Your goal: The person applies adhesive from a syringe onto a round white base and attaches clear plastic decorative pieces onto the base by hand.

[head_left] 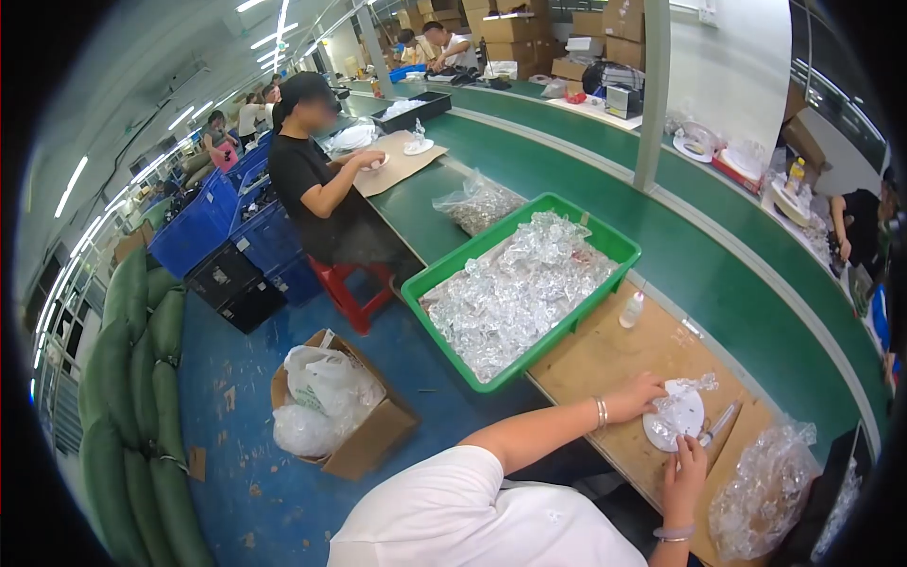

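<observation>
A white round disc (688, 408) lies on the brown worktop, with clear plastic pieces (667, 416) on it. At the disc's upper left edge is my left hand (635, 398), its fingers curled against the rim. My right hand (686, 467) is at the lower edge, with thumb and fingers drawn together; what is between them is too small to make out. Beside the disc, on its right, lies a slim whitish tool or tube (724, 420). Bracelets show on both wrists.
A green tray (487, 386) heaped with clear plastic parts (529, 293) stands left of the worktop. Near it are a small bottle (631, 310) and a clear bag (767, 487). A co-worker (307, 180) sits along the green conveyor (699, 255). A carton (378, 425) stands on the floor.
</observation>
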Available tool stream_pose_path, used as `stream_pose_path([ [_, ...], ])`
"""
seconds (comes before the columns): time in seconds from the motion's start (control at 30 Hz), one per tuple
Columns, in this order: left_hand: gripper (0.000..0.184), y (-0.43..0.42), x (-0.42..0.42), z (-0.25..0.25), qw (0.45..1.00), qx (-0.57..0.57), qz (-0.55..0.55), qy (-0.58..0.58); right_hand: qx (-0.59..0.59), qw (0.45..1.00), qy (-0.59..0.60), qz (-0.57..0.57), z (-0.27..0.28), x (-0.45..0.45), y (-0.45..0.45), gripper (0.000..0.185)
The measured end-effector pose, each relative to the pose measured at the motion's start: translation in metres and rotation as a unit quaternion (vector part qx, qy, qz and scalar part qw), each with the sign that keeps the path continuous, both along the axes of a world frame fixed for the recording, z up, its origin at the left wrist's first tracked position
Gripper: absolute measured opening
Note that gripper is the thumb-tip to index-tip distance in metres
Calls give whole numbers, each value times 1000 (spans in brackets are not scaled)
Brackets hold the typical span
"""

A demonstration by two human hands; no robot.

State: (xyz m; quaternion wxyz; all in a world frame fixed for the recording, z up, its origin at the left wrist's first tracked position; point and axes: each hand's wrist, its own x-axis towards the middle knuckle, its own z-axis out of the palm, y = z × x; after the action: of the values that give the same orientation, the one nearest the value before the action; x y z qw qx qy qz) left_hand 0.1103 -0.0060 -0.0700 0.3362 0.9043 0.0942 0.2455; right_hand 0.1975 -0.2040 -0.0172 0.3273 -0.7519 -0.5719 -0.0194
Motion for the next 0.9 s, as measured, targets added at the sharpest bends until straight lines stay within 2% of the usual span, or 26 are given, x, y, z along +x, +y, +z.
stream_pose_path([
  [0.17, 31, 0, -2, 3, 1000, -14, 5, 9, -39, 997, 63, -13, 4, -5, 14, 27],
  [0.3, 31, 2, 0, 2, 999, -36, 1, 6, -16, 1000, 0, -3, -4, 0, 24, 21],
  [0.37, 32, 7, 4, -4, 999, -36, -21, 3, -33, 998, 31, -35, -16, 5, 28, 24],
  [0.4, 32, 11, 8, -10, 995, -88, -29, 43, -40, 998, 26, -35, -14, 5, 30, 27],
  [0.5, 29, 8, 2, 6, 998, -47, -21, 31, -15, 992, 115, -54, -7, 4, 32, 31],
  [0.57, 29, 10, 0, 5, 998, -51, -28, 25, -16, 999, 42, 2, -6, 10, 30, 23],
  [0.77, 30, 14, -3, 6, 998, -46, -30, 8, -91, 995, -20, 22, 3, 9, 41, 20],
  [0.9, 29, 12, -5, 6, 999, -31, -19, 6, -118, 993, -13, 7, 5, 2, 42, 18],
])
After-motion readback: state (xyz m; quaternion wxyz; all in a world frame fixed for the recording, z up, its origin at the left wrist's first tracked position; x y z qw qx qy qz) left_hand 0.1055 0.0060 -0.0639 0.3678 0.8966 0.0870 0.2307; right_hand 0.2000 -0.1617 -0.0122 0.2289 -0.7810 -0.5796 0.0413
